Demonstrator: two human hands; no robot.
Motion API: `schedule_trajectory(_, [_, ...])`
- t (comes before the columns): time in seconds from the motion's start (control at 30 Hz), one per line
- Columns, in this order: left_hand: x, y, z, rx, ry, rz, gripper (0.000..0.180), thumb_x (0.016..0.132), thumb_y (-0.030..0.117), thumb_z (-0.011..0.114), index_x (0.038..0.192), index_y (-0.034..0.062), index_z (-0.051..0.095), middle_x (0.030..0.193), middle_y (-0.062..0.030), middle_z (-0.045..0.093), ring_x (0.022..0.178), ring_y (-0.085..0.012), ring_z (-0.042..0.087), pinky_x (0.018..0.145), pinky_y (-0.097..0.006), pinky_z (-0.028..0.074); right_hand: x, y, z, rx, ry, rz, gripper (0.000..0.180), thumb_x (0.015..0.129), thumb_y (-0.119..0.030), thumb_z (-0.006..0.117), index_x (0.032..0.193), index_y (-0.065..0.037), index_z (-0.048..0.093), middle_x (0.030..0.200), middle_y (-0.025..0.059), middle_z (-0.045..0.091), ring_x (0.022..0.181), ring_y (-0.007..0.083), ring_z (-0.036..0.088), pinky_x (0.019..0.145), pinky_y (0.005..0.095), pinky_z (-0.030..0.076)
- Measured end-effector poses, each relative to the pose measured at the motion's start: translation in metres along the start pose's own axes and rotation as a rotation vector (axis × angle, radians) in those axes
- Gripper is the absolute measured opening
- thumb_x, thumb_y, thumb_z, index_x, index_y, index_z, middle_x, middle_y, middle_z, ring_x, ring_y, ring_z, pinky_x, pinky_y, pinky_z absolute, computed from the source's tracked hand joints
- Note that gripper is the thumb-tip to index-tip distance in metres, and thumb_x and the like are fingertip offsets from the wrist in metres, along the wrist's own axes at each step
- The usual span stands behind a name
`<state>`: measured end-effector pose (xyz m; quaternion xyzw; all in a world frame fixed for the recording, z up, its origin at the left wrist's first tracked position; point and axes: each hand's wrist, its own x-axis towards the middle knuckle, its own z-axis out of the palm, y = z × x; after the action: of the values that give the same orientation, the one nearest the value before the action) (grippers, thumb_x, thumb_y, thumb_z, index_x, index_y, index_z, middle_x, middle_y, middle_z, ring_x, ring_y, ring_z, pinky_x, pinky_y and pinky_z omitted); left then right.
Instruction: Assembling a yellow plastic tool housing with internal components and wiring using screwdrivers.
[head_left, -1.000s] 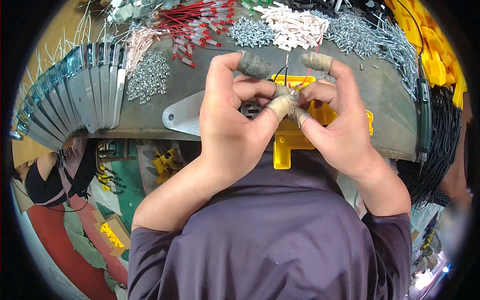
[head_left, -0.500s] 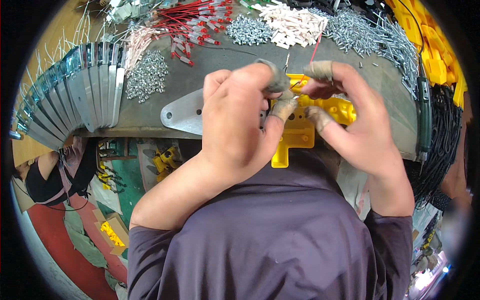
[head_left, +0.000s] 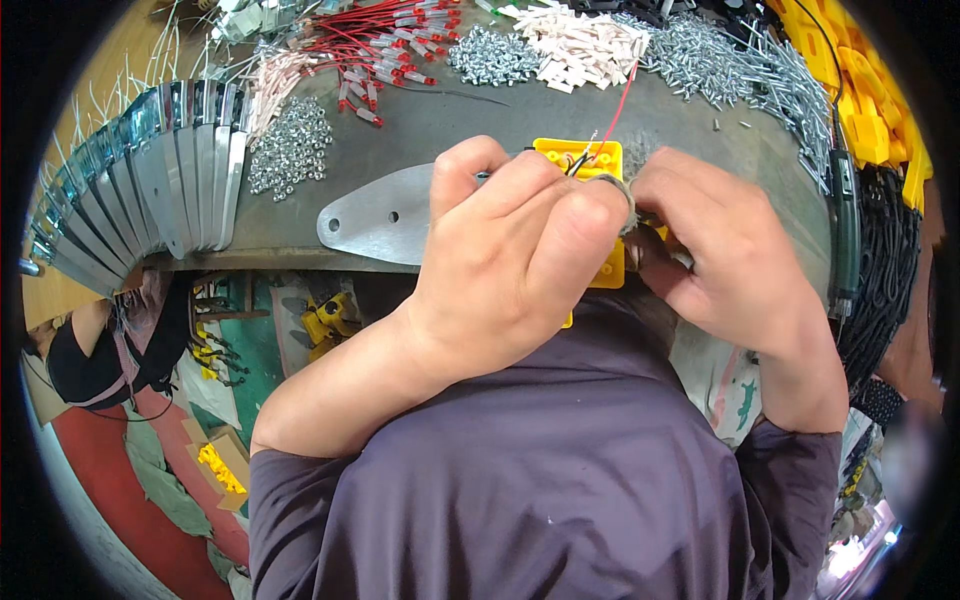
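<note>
A yellow plastic housing [head_left: 575, 150] lies under both hands at the table's near edge, mostly hidden by them. My left hand [head_left: 515, 250] is closed over it, fingers bent, around thin wires whose black leads [head_left: 577, 163] stick out past the knuckles. From the same spot a red wire [head_left: 622, 100] runs up and away. Close on the right, my right hand [head_left: 725, 250] curls its fingers inward against the housing; whatever its fingertips pinch is hidden. Wrapping covers a left fingertip. A flat silver metal plate [head_left: 375, 220] with holes reaches out leftward from beneath my left hand.
Fanned metal blades [head_left: 190, 170] and a pile of nuts [head_left: 290, 150] lie left. Farther back are red-wired connectors [head_left: 390, 50], white sleeves [head_left: 575, 45] and screws [head_left: 690, 60]. A dark green pen-shaped tool [head_left: 845, 230] hangs right, beside black cables [head_left: 890, 270] and yellow parts [head_left: 865, 110].
My left hand has moved right and rolled over the housing, covering more of it. My right hand's spread fingers have curled inward. The red wire now leans farther right.
</note>
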<state>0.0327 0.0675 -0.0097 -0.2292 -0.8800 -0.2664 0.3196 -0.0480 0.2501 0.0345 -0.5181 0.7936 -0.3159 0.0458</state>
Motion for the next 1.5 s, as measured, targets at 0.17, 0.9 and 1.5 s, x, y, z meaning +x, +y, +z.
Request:
schedule_trajectory(0.17, [0.001,0.002,0.003,-0.024,0.017,-0.042,0.040,0.064,-0.001,0.073,0.100,0.0047,0.056,0.085,-0.0056,0.063,0.072,-0.0265,0.061,0.089,-0.044,0.040,0.000,0.007,0.000,-0.024,0.000,-0.064,0.027,0.067,0.008,0.066,0.088,-0.001,0.052,0.075,0.0058,0.052,0.062,0.0182,0.054,0.054,0.0280,0.043])
schedule_trajectory(0.9, [-0.009,-0.007,0.000,-0.400,0.039,-0.354,0.054,0.076,-0.011,0.067,0.117,0.0007,0.036,0.098,-0.0071,0.052,0.090,-0.0153,0.061,0.082,-0.028,0.049,0.000,-0.001,0.018,0.049,0.043,0.083,0.024,0.078,-0.006,0.059,0.100,-0.003,0.051,0.073,0.0092,0.053,0.060,0.0247,0.056,0.054,0.0347,0.047])
schedule_trajectory(1.5, [-0.009,-0.010,0.000,-0.506,0.014,-0.455,0.054,0.075,-0.006,0.070,0.116,0.0027,0.036,0.093,-0.0050,0.053,0.086,-0.0122,0.057,0.082,-0.028,0.045,0.004,0.007,0.005,0.312,0.001,0.318,0.027,0.086,-0.015,0.059,0.112,-0.013,0.052,0.062,0.0070,0.043,0.049,0.0209,0.049,0.045,0.0322,0.043])
